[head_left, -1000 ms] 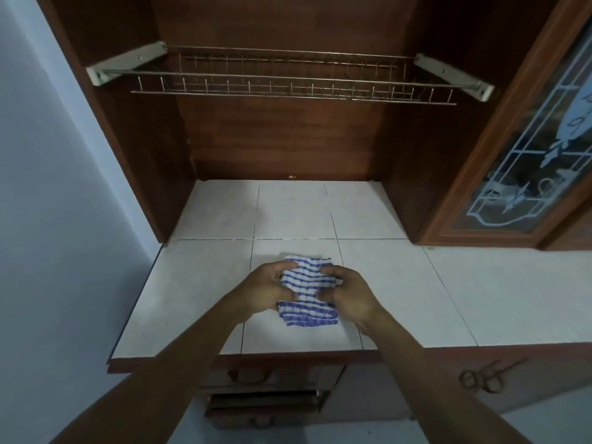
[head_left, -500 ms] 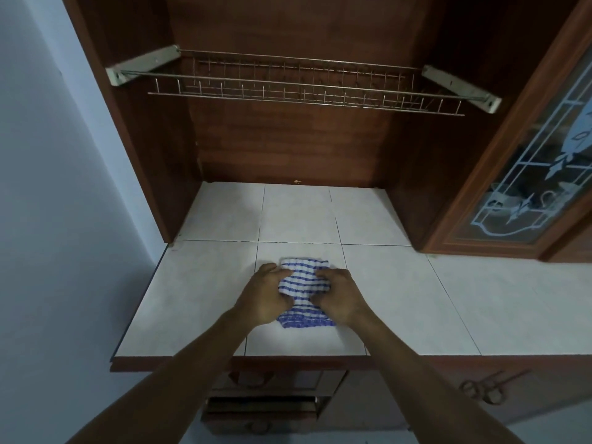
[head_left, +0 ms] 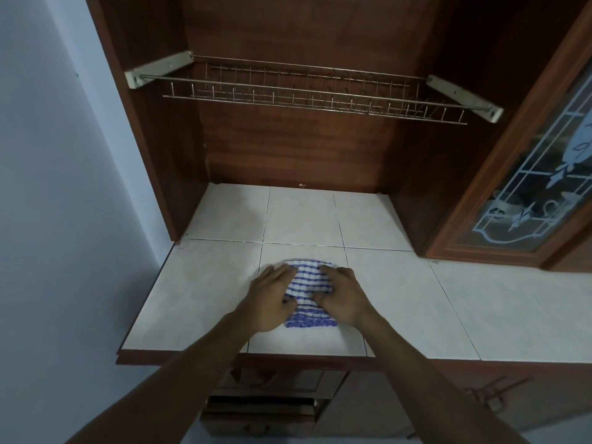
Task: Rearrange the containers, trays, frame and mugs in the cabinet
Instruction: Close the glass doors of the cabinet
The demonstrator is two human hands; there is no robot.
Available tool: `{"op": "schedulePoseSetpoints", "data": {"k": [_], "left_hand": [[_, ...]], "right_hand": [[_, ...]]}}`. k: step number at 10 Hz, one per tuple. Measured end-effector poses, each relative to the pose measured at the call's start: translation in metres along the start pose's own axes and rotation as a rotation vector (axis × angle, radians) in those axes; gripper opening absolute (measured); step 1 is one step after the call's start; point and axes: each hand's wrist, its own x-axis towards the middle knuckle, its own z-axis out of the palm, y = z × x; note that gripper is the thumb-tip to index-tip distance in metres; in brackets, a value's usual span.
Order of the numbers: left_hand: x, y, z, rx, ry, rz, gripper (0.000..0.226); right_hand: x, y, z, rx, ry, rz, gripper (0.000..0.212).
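A blue-and-white striped cloth (head_left: 309, 285) lies folded on the tiled counter (head_left: 198, 290) in front of the open cabinet bay. My left hand (head_left: 270, 298) grips its left side, fingers over the top and thumb tucked against the middle. My right hand (head_left: 344, 298) grips its right side the same way. The wire rack (head_left: 307, 91) inside the cabinet holds nothing. No containers, trays or frame are in view.
A wooden door with patterned glass (head_left: 525, 187) stands at the right, with pale cup-like shapes dim behind it. A blue wall (head_left: 64, 219) borders the left. Below the counter edge are drawers (head_left: 262, 408) and a hanging metal tool (head_left: 490, 395).
Both hands have slid a little forward on the cloth and flattened it. My view has tilted up slightly, showing more of the cabinet.
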Motion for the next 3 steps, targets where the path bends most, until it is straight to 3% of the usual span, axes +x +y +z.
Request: {"op": "schedulePoseSetpoints", "data": {"k": [1, 3], "left_hand": [[-0.006, 0.014, -0.002, -0.165, 0.104, 0.043, 0.057], [-0.041, 0.032, 0.004, -0.289, 0.188, 0.123, 0.058]], "right_hand": [[-0.015, -0.004, -0.002, 0.086, 0.053, -0.063, 0.056], [-0.060, 0.001, -0.001, 0.191, 0.127, -0.164, 0.056]]}}
